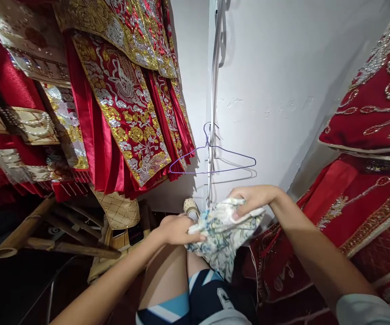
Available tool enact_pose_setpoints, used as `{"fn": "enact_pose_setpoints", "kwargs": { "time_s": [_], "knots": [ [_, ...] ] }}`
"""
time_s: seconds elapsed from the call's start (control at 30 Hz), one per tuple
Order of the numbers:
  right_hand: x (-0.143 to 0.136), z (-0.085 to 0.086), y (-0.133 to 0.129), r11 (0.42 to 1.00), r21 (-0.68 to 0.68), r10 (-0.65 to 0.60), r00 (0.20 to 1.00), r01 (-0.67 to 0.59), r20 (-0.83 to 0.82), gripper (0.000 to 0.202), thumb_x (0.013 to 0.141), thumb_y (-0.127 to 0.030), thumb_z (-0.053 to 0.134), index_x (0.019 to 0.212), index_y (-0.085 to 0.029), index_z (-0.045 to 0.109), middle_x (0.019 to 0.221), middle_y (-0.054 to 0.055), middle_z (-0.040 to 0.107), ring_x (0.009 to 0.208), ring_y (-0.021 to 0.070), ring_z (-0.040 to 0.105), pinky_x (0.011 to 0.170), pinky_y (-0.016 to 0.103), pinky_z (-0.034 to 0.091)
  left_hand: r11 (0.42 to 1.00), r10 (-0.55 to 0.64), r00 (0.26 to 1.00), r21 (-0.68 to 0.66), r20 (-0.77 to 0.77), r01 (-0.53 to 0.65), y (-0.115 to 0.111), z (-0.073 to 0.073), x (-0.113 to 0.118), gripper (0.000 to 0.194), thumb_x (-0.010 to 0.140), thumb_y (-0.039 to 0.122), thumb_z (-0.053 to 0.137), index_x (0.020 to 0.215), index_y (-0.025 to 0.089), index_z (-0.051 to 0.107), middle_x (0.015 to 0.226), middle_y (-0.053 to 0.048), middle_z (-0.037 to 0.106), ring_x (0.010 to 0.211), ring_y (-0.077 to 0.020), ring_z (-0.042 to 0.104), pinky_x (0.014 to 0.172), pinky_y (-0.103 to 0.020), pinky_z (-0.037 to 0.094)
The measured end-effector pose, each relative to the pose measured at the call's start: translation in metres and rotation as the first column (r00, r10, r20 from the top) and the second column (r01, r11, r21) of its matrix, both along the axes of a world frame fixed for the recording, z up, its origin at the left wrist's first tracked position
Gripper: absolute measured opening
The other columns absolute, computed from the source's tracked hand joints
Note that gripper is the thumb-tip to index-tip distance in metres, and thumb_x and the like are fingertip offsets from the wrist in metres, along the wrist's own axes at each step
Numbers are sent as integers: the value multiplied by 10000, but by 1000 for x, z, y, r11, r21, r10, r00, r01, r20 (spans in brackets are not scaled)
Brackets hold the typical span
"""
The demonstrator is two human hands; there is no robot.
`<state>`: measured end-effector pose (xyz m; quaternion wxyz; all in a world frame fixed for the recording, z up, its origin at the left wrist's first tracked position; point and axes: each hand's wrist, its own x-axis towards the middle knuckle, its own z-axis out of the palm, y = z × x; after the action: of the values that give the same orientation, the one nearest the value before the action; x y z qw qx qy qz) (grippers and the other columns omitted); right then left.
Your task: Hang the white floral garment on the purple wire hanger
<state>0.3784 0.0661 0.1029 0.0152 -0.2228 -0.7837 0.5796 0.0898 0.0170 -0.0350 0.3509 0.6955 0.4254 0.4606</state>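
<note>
A crumpled white garment with a blue and green floral print (pixel 220 237) hangs between my two hands, above my lap. My left hand (pixel 177 230) pinches its left edge, thumb on top. Gathered cloth fills my right hand (pixel 254 201) at the upper right, with the thumb pressed into the fabric. The garment's exact kind is hard to make out because it is bunched up. Just beyond my hands, a thin purple wire hanger (pixel 211 171) hangs bare by its hook against the wall.
Red embroidered costumes with gold and silver trim (pixel 130 108) hang on the left. More beaded red garments (pixel 367 180) stand close on the right. Bamboo poles (pixel 69 248) and a phone-like dark object (pixel 135 234) lie at lower left. A white wall (pixel 265 67) rises ahead.
</note>
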Motion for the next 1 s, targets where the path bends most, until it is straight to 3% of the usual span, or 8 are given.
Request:
{"fn": "enact_pose_setpoints", "kwargs": {
  "time_s": [0.1,0.2,0.27,0.37,0.6,0.8,0.9,1.0],
  "knots": [
    [5,-3,32,929,232,-266,957,287,-117,139,694,-241,723,772,-132,755,690,43,699,586,162,594,525,244,437,999,41,931,35,-363,-31,17,23,-41,454,472,583,882,448,258,566,418,9,534,448,-199,537,871,-412,499],
    [-10,-27,66,733,342,-490,805,588,-335,202,686,-224,692,862,-156,765,662,23,671,593,164,577,570,264,438,968,249,791,110,-559,-227,36,46,-74,435,514,644,821,543,258,623,535,-35,612,641,-277,638,843,-395,491],
    [-26,-49,85,572,367,-558,677,733,-481,328,679,-197,661,992,-181,758,844,51,724,781,207,633,732,308,480,945,308,716,116,-627,-305,47,55,-88,416,557,638,788,586,251,637,642,-66,665,730,-294,657,790,-354,490],
    [-41,-79,100,446,380,-589,585,810,-557,344,695,-176,568,990,-194,742,998,64,731,965,237,626,864,334,453,935,349,768,143,-537,-326,58,62,-92,349,592,558,780,567,246,624,693,-72,682,728,-271,642,746,-312,478],
    [-15,-76,93,439,375,-597,577,816,-558,152,731,-249,512,615,-198,596,578,-24,549,620,165,482,599,253,330,937,348,838,194,-421,-292,71,73,-68,210,762,395,585,643,224,615,713,-65,676,717,-253,606,713,-314,433],
    [-24,-63,80,471,346,-592,582,811,-558,245,763,-325,481,564,-194,541,548,-25,495,586,153,454,596,260,344,872,473,832,293,-291,-393,107,102,-26,188,855,353,450,731,214,479,721,-23,572,717,-205,535,680,-298,389],
    [-21,-68,75,451,366,-570,578,814,-584,223,750,-281,471,732,-194,676,694,6,628,689,187,543,690,288,410,870,427,870,377,-249,-319,123,120,-5,98,822,298,509,857,206,518,824,-17,611,758,-190,559,705,-288,394],
    [5,-68,80,282,351,-602,450,893,-660,549,725,-231,514,1260,-201,630,894,43,697,751,204,590,762,319,446,885,339,897,419,-284,-202,125,132,1,170,825,332,544,898,186,592,833,-24,648,760,-194,576,704,-287,404]
  ]
}}
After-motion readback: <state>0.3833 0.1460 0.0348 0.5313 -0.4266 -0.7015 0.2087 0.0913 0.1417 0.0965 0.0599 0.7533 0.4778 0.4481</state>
